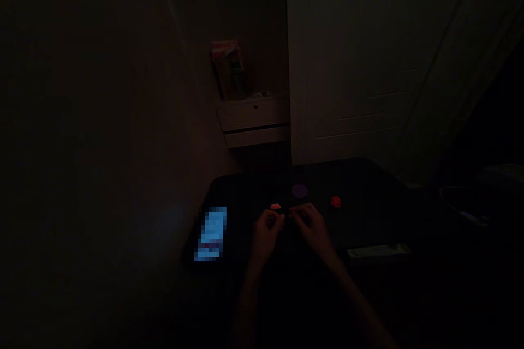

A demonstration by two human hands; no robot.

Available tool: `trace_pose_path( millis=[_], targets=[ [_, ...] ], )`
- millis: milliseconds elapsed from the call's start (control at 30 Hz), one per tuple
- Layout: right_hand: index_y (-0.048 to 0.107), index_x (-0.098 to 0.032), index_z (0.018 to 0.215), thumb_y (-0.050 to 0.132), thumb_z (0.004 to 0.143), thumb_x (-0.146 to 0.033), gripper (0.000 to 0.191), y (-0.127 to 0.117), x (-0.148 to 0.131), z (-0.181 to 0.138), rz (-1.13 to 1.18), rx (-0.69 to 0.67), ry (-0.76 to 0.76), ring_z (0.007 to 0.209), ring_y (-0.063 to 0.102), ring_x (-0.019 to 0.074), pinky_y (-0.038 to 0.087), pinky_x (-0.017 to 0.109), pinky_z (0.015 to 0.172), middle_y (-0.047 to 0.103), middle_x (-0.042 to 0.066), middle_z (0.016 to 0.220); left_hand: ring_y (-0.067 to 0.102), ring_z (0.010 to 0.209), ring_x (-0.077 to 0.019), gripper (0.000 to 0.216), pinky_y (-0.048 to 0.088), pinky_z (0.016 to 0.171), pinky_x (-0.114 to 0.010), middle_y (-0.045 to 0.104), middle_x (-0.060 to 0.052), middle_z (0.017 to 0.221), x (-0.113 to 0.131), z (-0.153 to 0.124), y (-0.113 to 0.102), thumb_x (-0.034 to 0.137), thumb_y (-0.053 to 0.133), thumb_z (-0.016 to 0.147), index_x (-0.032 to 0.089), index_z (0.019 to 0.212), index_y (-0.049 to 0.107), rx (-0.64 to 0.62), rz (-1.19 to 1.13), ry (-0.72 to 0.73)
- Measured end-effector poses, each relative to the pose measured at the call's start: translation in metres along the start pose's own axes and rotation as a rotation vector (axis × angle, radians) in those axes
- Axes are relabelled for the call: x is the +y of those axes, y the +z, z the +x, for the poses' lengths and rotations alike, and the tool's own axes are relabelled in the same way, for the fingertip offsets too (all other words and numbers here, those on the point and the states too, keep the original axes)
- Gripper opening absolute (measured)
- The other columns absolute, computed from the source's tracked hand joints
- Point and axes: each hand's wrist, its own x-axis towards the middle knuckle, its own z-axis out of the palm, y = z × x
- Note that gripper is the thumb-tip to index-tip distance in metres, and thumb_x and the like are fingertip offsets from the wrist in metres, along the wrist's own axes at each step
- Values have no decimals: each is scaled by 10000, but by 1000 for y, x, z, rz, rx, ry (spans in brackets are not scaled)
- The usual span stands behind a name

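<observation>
The room is very dark. My left hand (268,232) and my right hand (311,223) are close together over a dark table (368,218), fingers curled and pinched toward each other. Something small and dark sits between the fingertips; I cannot make it out. Just beyond the left fingers lies a small orange-red piece (275,206). A purple round lump (299,191) lies farther back, and a red lump (335,202) lies to the right of my right hand.
A lit blue phone screen (212,233) lies at the table's left edge. A pale flat object (379,251) lies near the right. Behind stand a white drawer unit (254,120) with a box (227,68) on top, and a white door (368,54).
</observation>
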Motion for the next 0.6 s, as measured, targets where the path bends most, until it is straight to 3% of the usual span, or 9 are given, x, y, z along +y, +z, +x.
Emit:
trace_pose_path(
  millis=[233, 600],
  targets=[
    [735, -231, 939, 613, 935, -338, 162, 0, 2, 0, 2, -7, 1, 891, 671, 235, 529, 365, 792, 692, 70, 964, 649, 686, -171, 297, 479, 674, -273, 684, -14, 712, -1, 0, -1, 471, 678, 834, 175, 823, 650, -13, 29, 19],
    [733, -230, 951, 605, 944, -331, 163, 0, 1, 0, -3, -18, 4, 906, 665, 236, 520, 366, 811, 692, 73, 970, 679, 720, -171, 352, 522, 727, -304, 773, -106, 980, 0, 0, -2, 460, 573, 923, 157, 1041, 707, -27, -6, 57]
  ],
)
